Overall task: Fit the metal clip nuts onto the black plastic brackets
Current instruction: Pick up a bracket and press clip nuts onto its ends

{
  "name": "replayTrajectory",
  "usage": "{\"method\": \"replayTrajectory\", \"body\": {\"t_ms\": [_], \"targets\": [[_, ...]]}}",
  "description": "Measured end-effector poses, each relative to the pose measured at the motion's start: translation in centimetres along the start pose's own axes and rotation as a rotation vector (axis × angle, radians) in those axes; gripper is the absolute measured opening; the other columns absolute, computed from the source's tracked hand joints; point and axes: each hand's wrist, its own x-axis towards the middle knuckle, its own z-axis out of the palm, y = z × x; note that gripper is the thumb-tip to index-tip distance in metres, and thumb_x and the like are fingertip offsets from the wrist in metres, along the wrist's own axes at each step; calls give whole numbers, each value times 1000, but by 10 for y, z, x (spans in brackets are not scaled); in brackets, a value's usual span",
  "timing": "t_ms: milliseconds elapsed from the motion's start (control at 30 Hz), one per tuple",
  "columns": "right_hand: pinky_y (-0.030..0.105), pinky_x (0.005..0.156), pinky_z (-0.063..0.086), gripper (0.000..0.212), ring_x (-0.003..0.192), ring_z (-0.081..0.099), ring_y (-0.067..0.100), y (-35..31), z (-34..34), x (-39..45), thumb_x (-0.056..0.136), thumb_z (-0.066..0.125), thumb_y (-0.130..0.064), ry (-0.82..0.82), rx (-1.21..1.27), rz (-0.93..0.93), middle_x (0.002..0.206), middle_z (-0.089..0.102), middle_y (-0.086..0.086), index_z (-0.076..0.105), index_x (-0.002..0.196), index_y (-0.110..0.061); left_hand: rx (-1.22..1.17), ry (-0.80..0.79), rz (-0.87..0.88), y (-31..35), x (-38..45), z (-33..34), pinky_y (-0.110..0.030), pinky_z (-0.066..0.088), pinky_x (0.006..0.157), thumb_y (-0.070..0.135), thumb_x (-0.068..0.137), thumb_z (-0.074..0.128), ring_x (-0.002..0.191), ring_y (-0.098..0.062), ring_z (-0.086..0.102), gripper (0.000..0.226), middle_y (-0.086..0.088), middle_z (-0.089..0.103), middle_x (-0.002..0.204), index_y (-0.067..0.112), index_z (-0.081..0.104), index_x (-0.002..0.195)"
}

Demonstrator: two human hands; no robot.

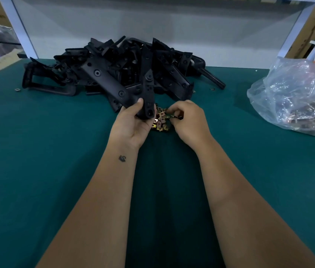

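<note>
Left hand (133,120) gripped a black bracket (148,93) beside the clip nut pile (160,120); right hand (187,122) pinched one clip nut (173,117) just over it.

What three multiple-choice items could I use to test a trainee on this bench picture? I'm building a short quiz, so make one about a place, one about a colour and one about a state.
1. Where does the clear plastic bag lie?
A. At the table's right side
B. On top of the bracket pile
C. Under the left forearm

2. What colour is the table cover?
A. Grey
B. Dark green
C. Red

3. What is the left hand doing?
A. Resting flat on the table
B. Reaching into the bag
C. Holding a black bracket

Answers:
1 A, the bag sits by the right edge, apart from the bracket pile.
2 B, the cloth is dark green all over.
3 C, its thumb and fingers curl round the bracket's lower end, while the right hand pinches a clip nut over the loose clip nuts.
</note>
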Motion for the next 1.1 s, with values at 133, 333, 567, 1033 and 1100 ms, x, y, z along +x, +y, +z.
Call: {"method": "replayTrajectory", "body": {"t_ms": [133,333,567,1033,1100], "targets": [[3,69,44,27,79,62,-5,-9,0,1,81,74,-1,157,351,106,107,60,-2,71,99,-21,71,-8,22,-2,0,1,-32,57,80,-4,98,48,91,-21,66,16,-11,68,99,8,59,98],[14,70,52,15,74,69,2,-22,5,-2,79,78,-3,216,858,300,74,74,-7,75,80,-18,104,-3,-30,-5,-1,3,-26,57,66,-2,95,55,76,-18,67,10,-9,70,85,6,57,100],[14,68,52,15,73,68,1,-23,0,-2,89,70,-9,170,895,283,74,74,-8,75,82,-21,139,-30,-25,-5,-6,4,-26,58,69,0,93,60,75,-16,69,7,-6,73,82,7,61,93],[29,78,55,15,78,66,15,-24,-1,-1,86,69,-2,30,884,275,79,72,4,74,81,-14,316,-70,114,-8,-9,9,-31,58,85,-17,84,59,89,-21,68,45,-13,66,96,3,49,123],[28,77,54,13,76,66,14,-25,0,-1,86,69,-2,22,885,265,78,72,4,74,82,-13,327,-25,141,-8,-8,9,-31,59,81,-18,82,62,88,-21,68,49,-13,65,96,4,48,124]]}}
